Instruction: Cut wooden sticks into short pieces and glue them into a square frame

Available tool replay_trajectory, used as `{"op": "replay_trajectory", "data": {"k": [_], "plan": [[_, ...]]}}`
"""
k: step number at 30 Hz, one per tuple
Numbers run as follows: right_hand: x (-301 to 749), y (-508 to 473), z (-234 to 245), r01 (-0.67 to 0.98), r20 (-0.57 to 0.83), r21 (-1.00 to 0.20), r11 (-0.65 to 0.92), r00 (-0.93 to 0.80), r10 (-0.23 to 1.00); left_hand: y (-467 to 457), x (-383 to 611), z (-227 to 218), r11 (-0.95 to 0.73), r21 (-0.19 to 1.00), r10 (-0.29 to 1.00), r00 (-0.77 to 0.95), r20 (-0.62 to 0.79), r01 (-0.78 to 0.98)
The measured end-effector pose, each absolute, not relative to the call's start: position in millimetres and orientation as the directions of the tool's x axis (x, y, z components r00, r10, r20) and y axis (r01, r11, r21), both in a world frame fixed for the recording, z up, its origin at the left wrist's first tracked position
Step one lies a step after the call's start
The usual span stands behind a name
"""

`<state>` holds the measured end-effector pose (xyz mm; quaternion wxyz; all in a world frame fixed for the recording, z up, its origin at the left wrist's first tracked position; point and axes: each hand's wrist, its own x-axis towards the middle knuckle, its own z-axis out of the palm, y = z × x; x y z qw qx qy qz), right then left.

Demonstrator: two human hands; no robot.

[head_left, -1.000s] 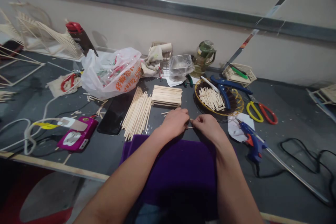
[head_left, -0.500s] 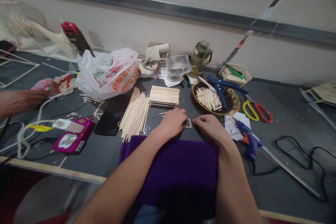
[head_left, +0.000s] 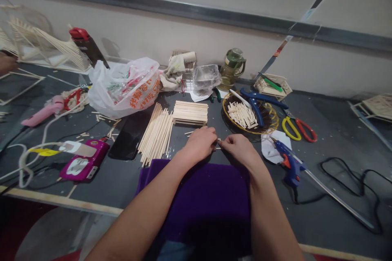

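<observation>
A small rectangle of thin wooden sticks (head_left: 218, 149) lies on the dark table, mostly covered by my fingers. My left hand (head_left: 202, 142) has its fingers bent and pressed at the left end of this stick frame. From the other side, my right hand (head_left: 238, 147) pinches its right end between thumb and forefinger. Just behind my left hand stands a small block built of wooden sticks (head_left: 190, 112). Left of that, a fan of long loose sticks (head_left: 155, 133) is spread out. Under my forearms is a folded purple cloth (head_left: 211, 195).
A basket (head_left: 226, 120) of short sticks and blue pliers (head_left: 256, 108) stands behind my right hand. Right are scissors (head_left: 292, 128) and a blue glue gun (head_left: 294, 169). Left are a phone (head_left: 125, 138), a magenta power strip (head_left: 84, 161), a plastic bag (head_left: 122, 87) and another person's hand (head_left: 7, 63).
My right hand has moved left onto the stick frame, closing the gap between my hands. The other person's hand has left the pink glue gun and gone to the far left edge.
</observation>
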<state>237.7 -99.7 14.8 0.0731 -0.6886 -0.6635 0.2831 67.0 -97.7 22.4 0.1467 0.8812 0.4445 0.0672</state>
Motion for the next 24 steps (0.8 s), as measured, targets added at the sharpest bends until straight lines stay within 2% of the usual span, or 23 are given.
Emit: {"op": "replay_trajectory", "data": {"k": [7,24], "plan": [[235.8,-99.3,15.3,0.891,-0.290,-0.447,-0.085,-0.054,0.956,-97.4,66.9,22.6,-0.561,0.335,0.802,0.598,-0.008,0.757],[239.3,-97.4,13.5,0.858,-0.273,-0.509,-0.062,-0.093,0.957,-97.7,66.7,22.2,-0.562,0.330,0.801,0.598,-0.013,0.759]]}}
